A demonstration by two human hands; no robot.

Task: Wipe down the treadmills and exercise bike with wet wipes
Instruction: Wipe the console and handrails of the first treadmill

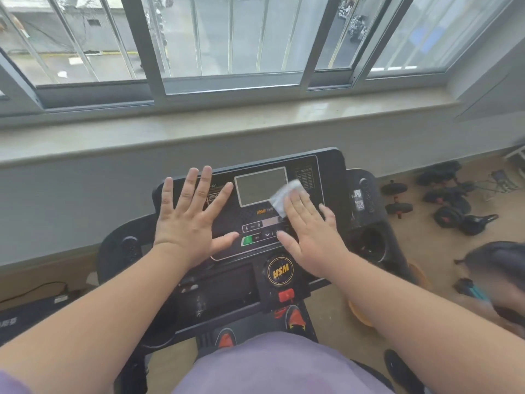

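A white wet wipe [285, 197] lies flat on the treadmill console [255, 223], at the lower right corner of its grey screen [260, 185]. The right hand [308, 233] presses on the wipe with straight, spread fingers, covering its near edge. The left hand [189, 220] is flat on the left side of the console, fingers splayed wide, holding nothing. A green button [247, 239] sits between the two thumbs. Past the console runs a pale windowsill [199, 132] below a barred window [227, 38]. On the floor to the right lie black dumbbells [449, 206].
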